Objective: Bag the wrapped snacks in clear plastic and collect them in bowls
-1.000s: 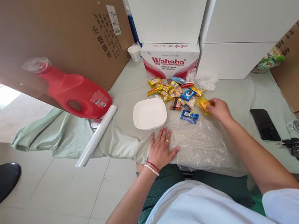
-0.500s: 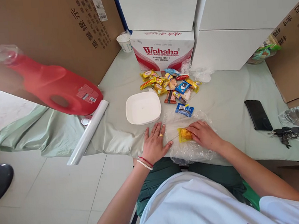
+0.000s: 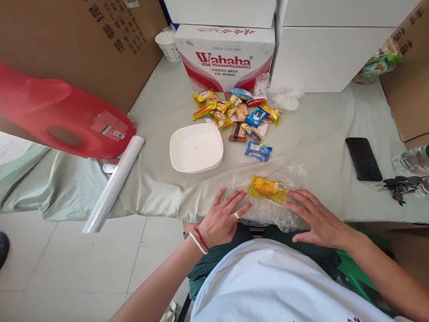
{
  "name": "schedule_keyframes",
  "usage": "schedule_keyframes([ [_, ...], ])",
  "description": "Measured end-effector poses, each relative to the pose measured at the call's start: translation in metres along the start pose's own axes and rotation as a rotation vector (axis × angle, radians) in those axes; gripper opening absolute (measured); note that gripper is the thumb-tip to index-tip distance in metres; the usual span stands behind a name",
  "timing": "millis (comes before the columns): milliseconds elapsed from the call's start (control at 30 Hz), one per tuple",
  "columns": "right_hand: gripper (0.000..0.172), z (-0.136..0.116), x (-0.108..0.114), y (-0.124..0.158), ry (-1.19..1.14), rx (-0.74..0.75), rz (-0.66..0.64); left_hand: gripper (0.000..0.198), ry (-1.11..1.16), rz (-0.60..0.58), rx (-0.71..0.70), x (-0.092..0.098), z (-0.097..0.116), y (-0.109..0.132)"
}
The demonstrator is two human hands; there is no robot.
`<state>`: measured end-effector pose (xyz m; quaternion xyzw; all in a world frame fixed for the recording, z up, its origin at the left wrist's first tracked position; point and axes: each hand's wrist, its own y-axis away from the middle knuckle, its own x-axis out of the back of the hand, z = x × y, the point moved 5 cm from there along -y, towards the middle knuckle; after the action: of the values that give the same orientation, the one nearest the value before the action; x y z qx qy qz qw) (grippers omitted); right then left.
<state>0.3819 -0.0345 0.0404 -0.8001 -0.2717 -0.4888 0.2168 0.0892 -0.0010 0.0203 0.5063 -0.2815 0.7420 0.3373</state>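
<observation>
A yellow-wrapped snack [image 3: 266, 188] lies on a sheet of clear plastic film [image 3: 279, 215] near the table's front edge. To its left is my left hand [image 3: 225, 216], fingers stretched out, the tips close to the packet. My right hand [image 3: 317, 217] is spread on the other side, its fingertips at the packet's right end; whether they touch it I cannot tell. Neither hand grips anything. Beyond the film lies a blue snack packet [image 3: 258, 151]. A white plastic tray [image 3: 196, 148] stands to the left, with a pile of wrapped snacks [image 3: 236, 111] behind it.
A roll of clear film [image 3: 115, 184] and a red jug [image 3: 64, 119] are on the left. At the back stand a Wahaha carton [image 3: 228, 59] and a paper cup [image 3: 169, 45]. A phone [image 3: 363, 158], keys [image 3: 399, 185] and plastic bottles [image 3: 411, 159] lie on the right.
My right hand has let go of the yellow-wrapped snack and drawn back to the right, fingers spread. My left hand has lifted its palm and reached toward the packet. The camera view has shifted.
</observation>
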Motion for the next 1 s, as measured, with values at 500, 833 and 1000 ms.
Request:
schedule_keyframes([
  [500,0.045,0.036,0.012,-0.023,-0.716,-0.595,0.188,0.039,0.419,0.182,0.327,0.027,-0.067,-0.046],
  [833,0.035,0.088,0.063,-0.035,0.012,-0.685,0.282,0.043,0.066,0.34,0.755,0.015,-0.071,-0.091],
  [1000,0.046,0.092,0.048,-0.125,-0.147,-0.648,0.122,0.067,0.083,0.292,0.811,0.008,-0.072,-0.092],
])
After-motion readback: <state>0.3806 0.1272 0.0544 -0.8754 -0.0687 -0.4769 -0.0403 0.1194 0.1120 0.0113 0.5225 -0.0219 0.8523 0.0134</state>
